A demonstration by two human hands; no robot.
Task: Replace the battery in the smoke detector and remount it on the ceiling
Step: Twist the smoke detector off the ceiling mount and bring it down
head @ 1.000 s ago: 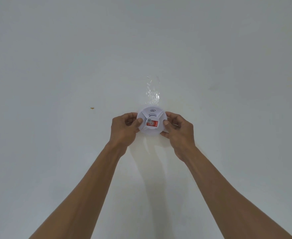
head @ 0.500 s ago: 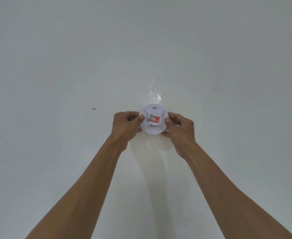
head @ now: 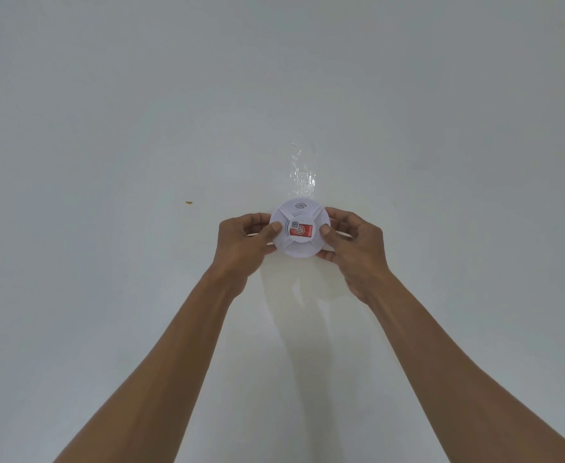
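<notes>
Against the white ceiling [head: 107,95], near the middle of the view, a round white smoke detector [head: 299,228] is held up between two raised bare arms. The left hand [head: 244,245] grips its left edge, thumb laid across the face and the other fingers curled round behind the rim. The right hand [head: 354,245] grips the right edge in the same way, thumb tip pressed on the face and fingers wrapped behind. Both hands are thus clamped on the detector, one on each side.

The detector's face shows four raised ribs running out from a round centre, a small curved-line wave mark [head: 300,205] near its upper edge, and a red sticker [head: 301,231] on the centre with a small square code just beside it to the left. Whether the detector touches the ceiling or sits slightly off it cannot be told.

Just above the detector, a crumpled strip of clear tape [head: 302,175] clings to the ceiling. Well to the left lies a small orange-brown speck [head: 189,202]. A soft shadow of the hands and arms falls on the ceiling below the detector
</notes>
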